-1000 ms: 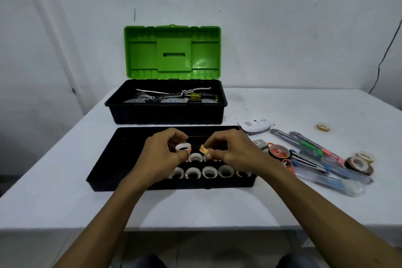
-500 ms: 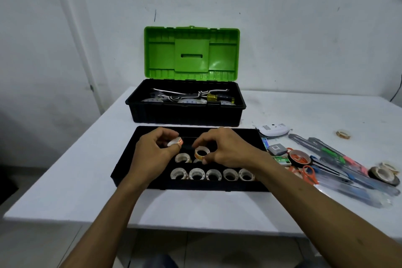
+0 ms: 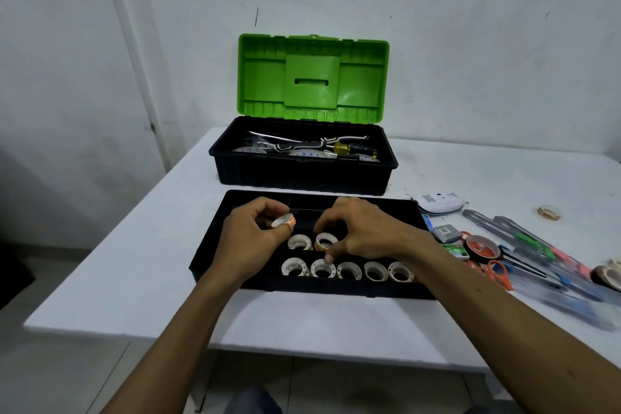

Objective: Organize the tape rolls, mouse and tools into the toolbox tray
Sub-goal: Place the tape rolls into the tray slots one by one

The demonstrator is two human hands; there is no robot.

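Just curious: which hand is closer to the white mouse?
Right. The right hand is over the toolbox tray's middle, left of the white mouse; the left hand is farther left, holding a tape roll.

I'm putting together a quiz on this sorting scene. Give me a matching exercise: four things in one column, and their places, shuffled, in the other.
Things
1. screwdriver
2. mouse
3. orange-edged roll
4. row of five rolls

Places
A. in the left hand
B. in the tray's near compartment
C. in the toolbox
D. on the table, right of the tray

Pairs: 1-C, 2-D, 3-A, 4-B
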